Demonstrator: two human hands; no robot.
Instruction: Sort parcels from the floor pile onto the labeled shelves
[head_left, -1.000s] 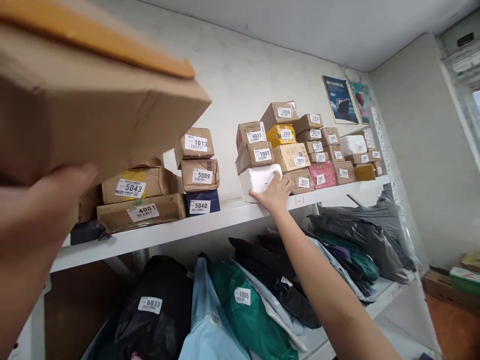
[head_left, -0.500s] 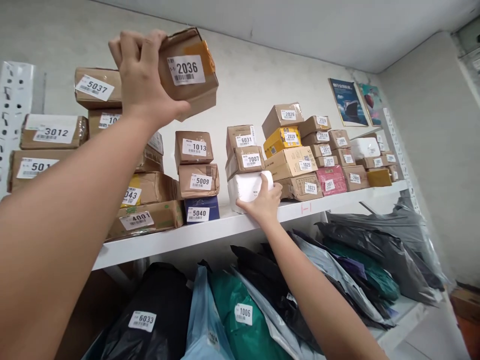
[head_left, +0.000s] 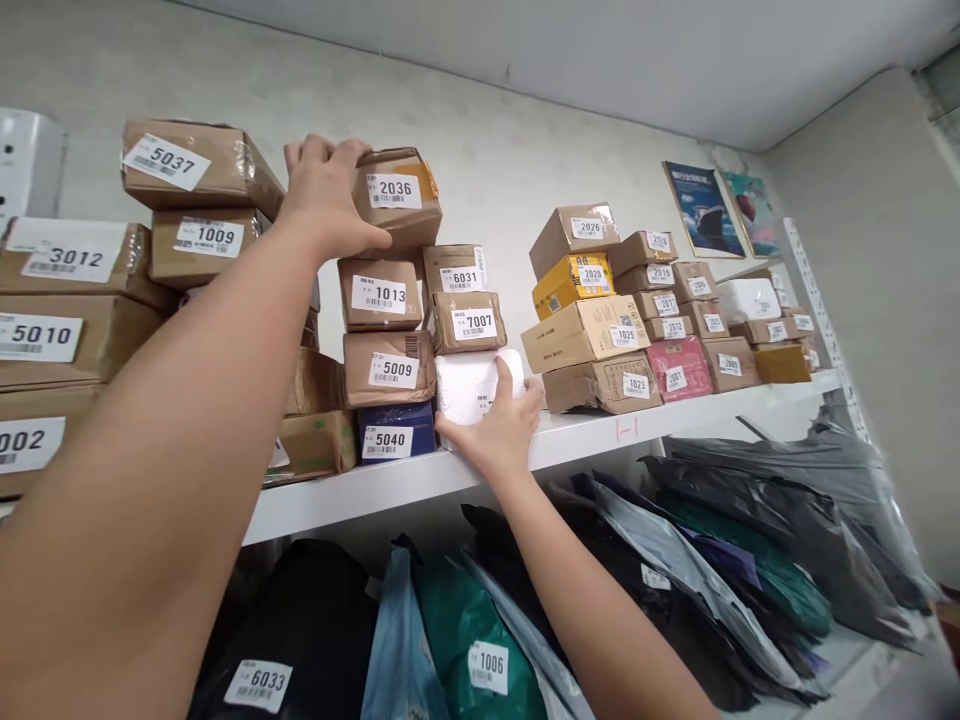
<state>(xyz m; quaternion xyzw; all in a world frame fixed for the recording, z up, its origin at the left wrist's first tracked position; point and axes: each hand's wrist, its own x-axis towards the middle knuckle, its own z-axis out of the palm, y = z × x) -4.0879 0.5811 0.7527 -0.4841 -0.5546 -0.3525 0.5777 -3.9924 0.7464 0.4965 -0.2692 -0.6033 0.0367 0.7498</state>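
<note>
The 2036 box (head_left: 405,222) is directly above the 1013 box (head_left: 381,318); whether they touch is unclear. It lies right of the left hand (head_left: 322,195), which grips it half-open, fingers over the upper left edge, thumb below. The right hand (head_left: 499,425), lower and farther off, clasps the white package (head_left: 463,380), thumb and fingers spread, beneath the 7007 box (head_left: 469,335) on the shelf (head_left: 585,441).

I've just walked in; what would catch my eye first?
Perhaps the left hand gripping brown box 2036 up high, above box 1013. Lower, the right hand touches the white box beneath box 7007. Farther right, the pink parcel stands out on the same shelf.
</note>
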